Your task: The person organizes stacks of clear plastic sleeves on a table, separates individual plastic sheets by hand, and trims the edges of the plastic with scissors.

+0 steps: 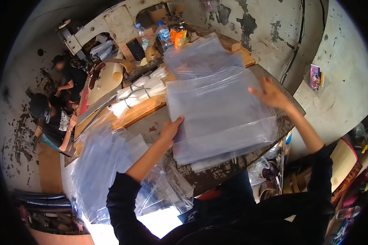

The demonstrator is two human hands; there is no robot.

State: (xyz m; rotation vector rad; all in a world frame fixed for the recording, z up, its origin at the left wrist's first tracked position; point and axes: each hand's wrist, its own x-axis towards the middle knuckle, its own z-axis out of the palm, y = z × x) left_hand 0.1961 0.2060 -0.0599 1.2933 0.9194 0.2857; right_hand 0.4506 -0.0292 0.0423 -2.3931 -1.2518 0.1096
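Around one near sheet stack [221, 110], two hands [170, 131] [272, 94]; beyond, two bottles [164, 34] [142, 36].

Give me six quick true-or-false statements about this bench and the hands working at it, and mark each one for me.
1. The left hand is at the edge of the stack of clear sheets. True.
2. The right hand also is by the stack. True.
3. The right hand is clenched in a fist. False: it is open.
4. Dark ties circle the white bundle. True.
5. The white bundle lies on top of the stack. False: it lies beside it.
6. The two bottles are lying on their sides. False: they stand upright.
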